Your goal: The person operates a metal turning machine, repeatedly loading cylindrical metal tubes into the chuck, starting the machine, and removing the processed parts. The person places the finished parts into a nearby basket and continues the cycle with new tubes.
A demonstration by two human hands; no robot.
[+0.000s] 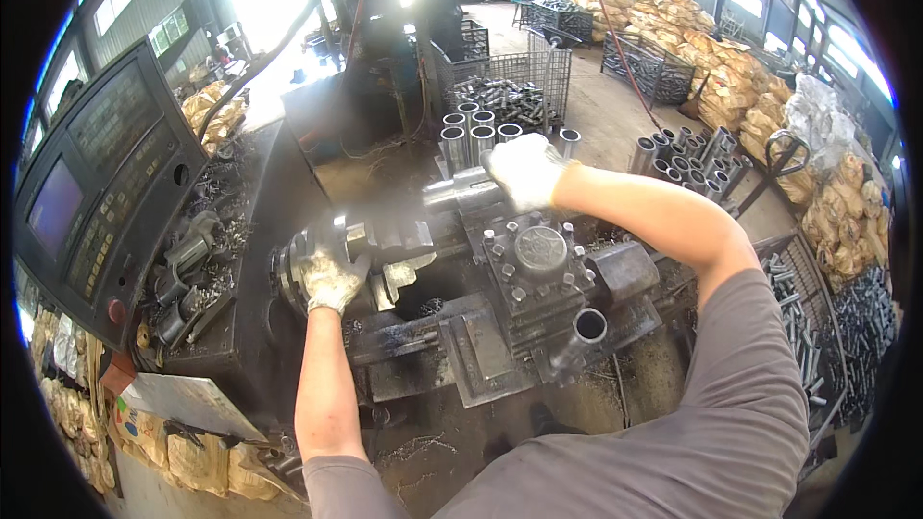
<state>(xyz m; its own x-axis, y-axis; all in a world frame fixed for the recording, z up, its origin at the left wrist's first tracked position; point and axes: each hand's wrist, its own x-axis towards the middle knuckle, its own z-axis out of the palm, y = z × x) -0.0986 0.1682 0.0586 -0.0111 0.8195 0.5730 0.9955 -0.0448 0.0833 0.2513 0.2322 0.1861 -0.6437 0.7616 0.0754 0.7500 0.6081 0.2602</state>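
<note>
My left hand point(330, 276), in a whitish work glove, lies on the lathe chuck point(286, 274) with its thumb apart from its fingers. Bright metal jaws point(399, 279) show just right of it. My right hand point(529, 171), gloved too, is closed at the right end of a shiny metal cylinder point(466, 190) behind the tool post. Its fingertips are hidden on the far side. Between my arms sits the square tool post point(538, 255) with a round cap and several bolts. A steel tube point(582, 332) stands tilted on the carriage nearer to me.
A control panel point(101, 192) with a screen and red button stands left, beside metal chips point(226, 250). Several upright steel tubes point(471, 135) stand behind my right hand, more tubes point(687, 159) farther right. Wire cages point(553, 77) and stacked sacks point(731, 67) line the back and right.
</note>
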